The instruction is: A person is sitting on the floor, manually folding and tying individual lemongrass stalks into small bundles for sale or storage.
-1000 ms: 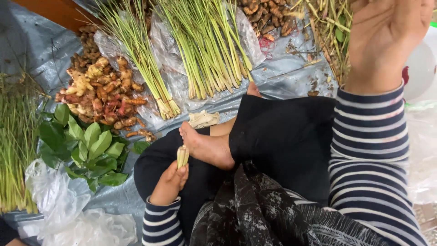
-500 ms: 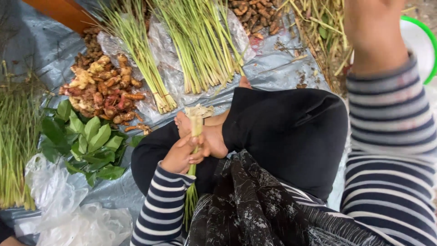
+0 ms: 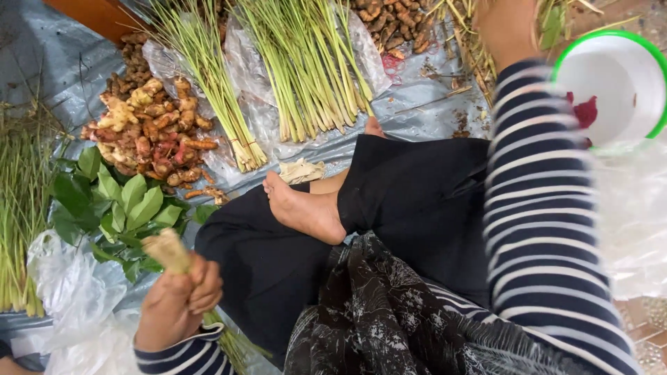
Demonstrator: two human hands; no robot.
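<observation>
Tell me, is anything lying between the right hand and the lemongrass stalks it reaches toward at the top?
Nothing visible does. The right hand is already among the loose lemongrass stalks at the top edge, its fingers cut off by the frame. The white bowl sits off to the side, and the left hand grips a separate bundle.

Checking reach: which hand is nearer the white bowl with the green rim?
Right. The right hand reaches up just left of the bowl; the left hand grips a lemongrass bundle far across.
</observation>
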